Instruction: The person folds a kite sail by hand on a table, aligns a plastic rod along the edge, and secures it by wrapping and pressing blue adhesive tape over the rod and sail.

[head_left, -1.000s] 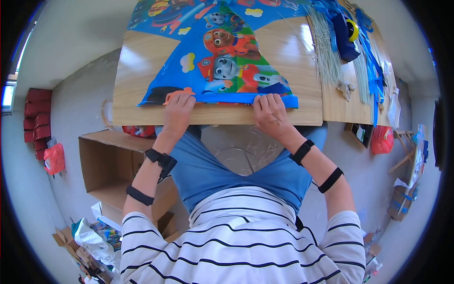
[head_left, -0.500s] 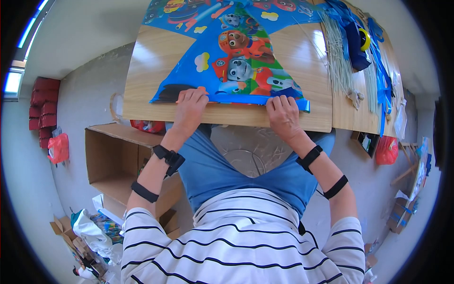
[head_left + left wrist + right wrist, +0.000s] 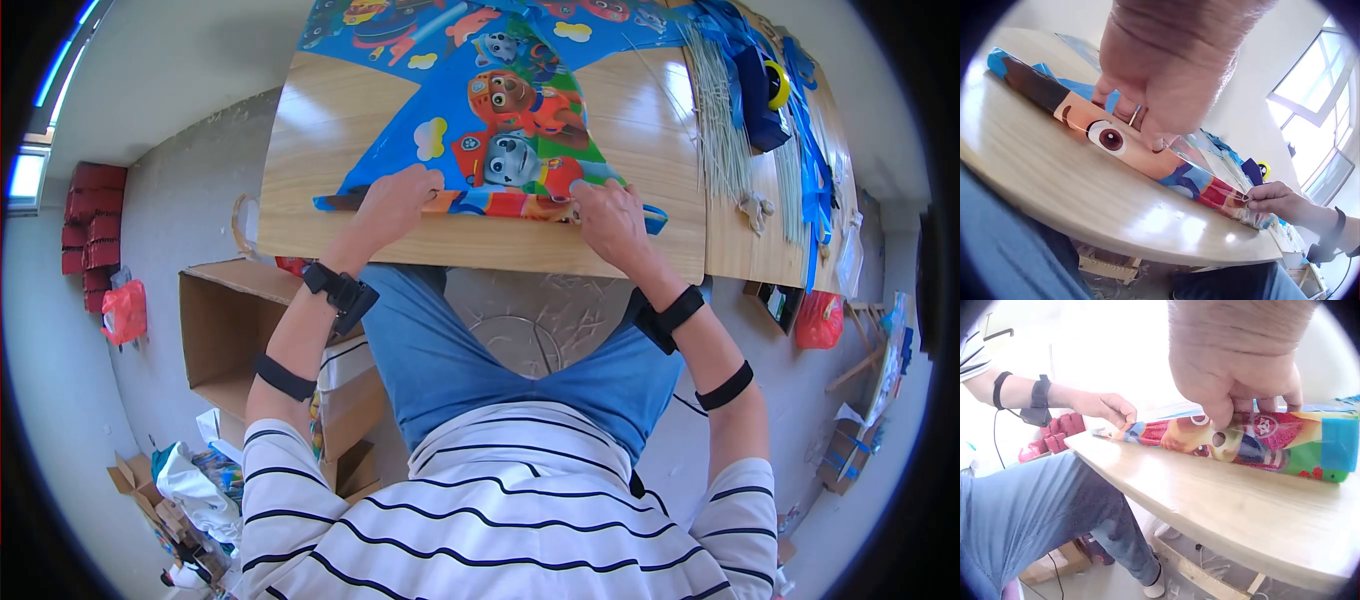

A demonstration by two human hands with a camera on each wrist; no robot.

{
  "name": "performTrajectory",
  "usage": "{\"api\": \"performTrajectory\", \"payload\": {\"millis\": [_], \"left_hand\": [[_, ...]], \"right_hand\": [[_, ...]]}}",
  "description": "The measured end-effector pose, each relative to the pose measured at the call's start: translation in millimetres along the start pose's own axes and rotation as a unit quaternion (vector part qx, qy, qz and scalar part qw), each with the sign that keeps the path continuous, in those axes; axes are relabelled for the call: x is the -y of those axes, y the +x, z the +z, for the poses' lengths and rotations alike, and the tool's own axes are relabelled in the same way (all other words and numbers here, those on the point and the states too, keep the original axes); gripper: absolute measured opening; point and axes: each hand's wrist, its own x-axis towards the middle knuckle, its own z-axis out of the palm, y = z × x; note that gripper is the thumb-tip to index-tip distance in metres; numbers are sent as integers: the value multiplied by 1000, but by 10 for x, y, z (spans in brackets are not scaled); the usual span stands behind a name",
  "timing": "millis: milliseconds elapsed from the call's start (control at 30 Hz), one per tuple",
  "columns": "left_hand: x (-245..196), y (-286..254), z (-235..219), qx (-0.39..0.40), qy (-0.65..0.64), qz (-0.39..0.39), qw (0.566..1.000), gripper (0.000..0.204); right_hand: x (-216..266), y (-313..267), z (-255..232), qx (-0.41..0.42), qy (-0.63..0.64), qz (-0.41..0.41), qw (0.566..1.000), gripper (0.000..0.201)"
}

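Note:
A blue plastic sheet [image 3: 510, 110] printed with cartoon dogs lies on the wooden table, its near edge folded into a long band [image 3: 500, 204]. With thumb and bent fingers, my left hand [image 3: 395, 208] pinches this band left of its middle. A thin pale stick [image 3: 1135, 115] shows between that hand's fingers in the left wrist view. Toward the other end, my right hand [image 3: 612, 218] pinches the band too, thumb on the near side in the right wrist view. Blue tape [image 3: 1339, 445] wraps the band's right end.
Thin pale sticks [image 3: 718, 130], blue strips [image 3: 818, 185] and a yellow tape roll [image 3: 777, 85] on a dark blue holder lie at the table's right. An open cardboard box [image 3: 235, 325] stands below left. The table's front edge [image 3: 480, 258] runs close before my legs.
The near edge has turned up, so its printed face with orange and red now shows where a plain blue strip was. Both hands have changed from lying over it to pinching it.

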Motion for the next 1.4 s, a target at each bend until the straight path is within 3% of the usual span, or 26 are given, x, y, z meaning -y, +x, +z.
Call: {"api": "performTrajectory", "payload": {"millis": [467,567,700,967,1167,1267,1400], "left_hand": [[-75,63,9,6,49,-56,997,5],[-96,24,48,-64,62,-27,996,4],[-168,21,70,-88,79,-40,992,16],[-806,-53,547,-214,103,56,970,43],[-759,204,562,-201,-19,-40,979,24],[-666,303,573,-208,15,-30,978,10],[-616,369,626,-190,36,-37,980,7]], "right_hand": [[-41,13,132,-19,-26,-44,999,31],[-49,30,143,-14,-35,-44,998,31],[-64,40,190,-13,-38,-44,998,32],[-72,56,181,3,-20,-37,999,30],[-85,74,180,7,-16,-41,999,30],[-84,67,170,8,-19,-38,999,29],[-108,62,209,-16,-6,-37,999,27]]}}
